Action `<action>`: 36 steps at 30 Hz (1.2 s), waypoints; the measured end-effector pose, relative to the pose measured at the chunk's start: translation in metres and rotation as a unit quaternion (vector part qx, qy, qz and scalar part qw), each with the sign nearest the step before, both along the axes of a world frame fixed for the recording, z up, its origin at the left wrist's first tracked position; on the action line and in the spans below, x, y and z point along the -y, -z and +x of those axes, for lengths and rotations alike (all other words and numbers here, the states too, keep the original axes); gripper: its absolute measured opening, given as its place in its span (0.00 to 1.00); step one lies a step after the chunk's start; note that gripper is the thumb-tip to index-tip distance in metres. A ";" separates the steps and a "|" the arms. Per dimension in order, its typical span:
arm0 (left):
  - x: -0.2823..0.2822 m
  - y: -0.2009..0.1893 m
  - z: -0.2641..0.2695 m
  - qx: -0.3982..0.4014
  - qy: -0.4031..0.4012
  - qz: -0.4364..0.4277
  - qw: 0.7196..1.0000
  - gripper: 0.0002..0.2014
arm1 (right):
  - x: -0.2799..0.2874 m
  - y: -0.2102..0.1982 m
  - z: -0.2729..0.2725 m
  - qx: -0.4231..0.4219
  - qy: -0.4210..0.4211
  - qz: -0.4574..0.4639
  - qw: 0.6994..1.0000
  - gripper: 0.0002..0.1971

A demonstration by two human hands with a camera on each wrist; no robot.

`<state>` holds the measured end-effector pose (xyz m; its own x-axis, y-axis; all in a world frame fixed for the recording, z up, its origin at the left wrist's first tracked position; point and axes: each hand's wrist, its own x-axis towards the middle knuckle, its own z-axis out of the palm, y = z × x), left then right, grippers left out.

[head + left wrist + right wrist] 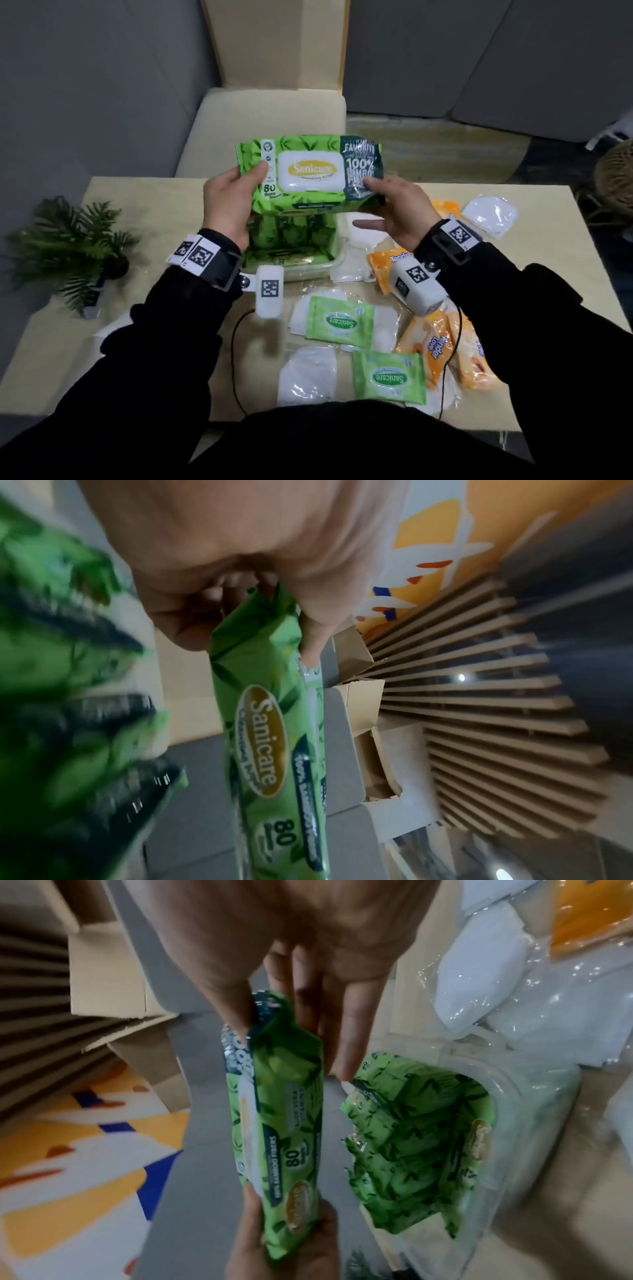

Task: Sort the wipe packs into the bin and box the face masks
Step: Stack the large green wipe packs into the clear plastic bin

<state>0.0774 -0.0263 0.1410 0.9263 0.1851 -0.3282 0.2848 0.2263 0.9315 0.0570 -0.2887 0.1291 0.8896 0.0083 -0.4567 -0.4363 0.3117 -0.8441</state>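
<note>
Head view: my left hand (228, 202) and right hand (400, 209) pinch ends of big green wipe pack (308, 171). Pack lies sideways, above clear bin (334, 262).

Left wrist view: fingers (313, 631) squeeze pack end.

Right wrist view: bin (534, 1096) sits right beside pack, other green packs inside.

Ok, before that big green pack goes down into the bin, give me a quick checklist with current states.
1. Large green wipe pack held at both ends: ok. Left hand grips one end, right hand pinches the other.
2. Pack above the clear bin: ok, it is in the air over the opening.
3. Room in the bin: cannot tell. Green packs already stand inside; the free gap is not clear.
4. Pack clear of the bin rim: ok in the right wrist view.
5. Small green packs, orange packs and face masks out of the way: ok, all on the table beside the bin.
</note>
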 end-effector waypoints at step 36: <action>-0.061 0.099 0.036 0.116 0.235 0.504 0.823 0.31 | -0.072 0.077 0.058 0.257 -0.328 -0.525 0.742 0.39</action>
<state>0.1130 0.0343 0.0415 0.9895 -0.1410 -0.0309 -0.0917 -0.7793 0.6200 0.1151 -0.2165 0.0520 0.9106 0.3961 -0.1182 0.2605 -0.7720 -0.5798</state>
